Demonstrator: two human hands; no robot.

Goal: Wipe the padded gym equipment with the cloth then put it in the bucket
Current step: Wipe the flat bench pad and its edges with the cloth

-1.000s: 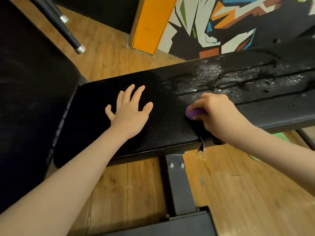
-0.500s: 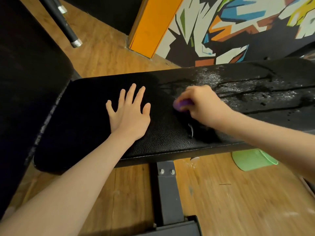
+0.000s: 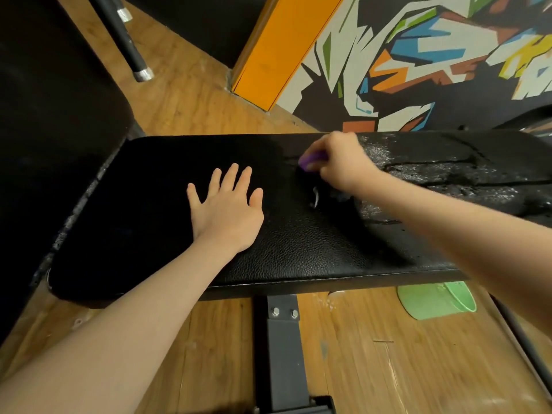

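Black padded bench [image 3: 298, 252] runs left to right across the head view, its leather-grain top intact on the left and cracked, flaking and wet-looking on the right.

Left hand [image 3: 227, 210]: flat on the pad left of centre, palm down, fingers straight and spread, grasping nothing.

Right hand [image 3: 337, 162]: on the far half of the pad, right of the left hand, fingers curled round a purple cloth [image 3: 312, 159]. Only a small part of the cloth shows, at the left edge of the fingers; it is pressed against the bench top near the boundary between sound and damaged covering. A dark, limp piece lies on the pad just near of this hand; whether it belongs to the cloth cannot be told.

Green bucket [image 3: 436, 300]: on the wooden floor [image 3: 388, 369] beneath the near edge of the bench, to the right, partly hidden by the right forearm. It is well apart from the cloth.

Grey metal support [image 3: 283, 348], with two bolts, descends from the near edge of the pad.
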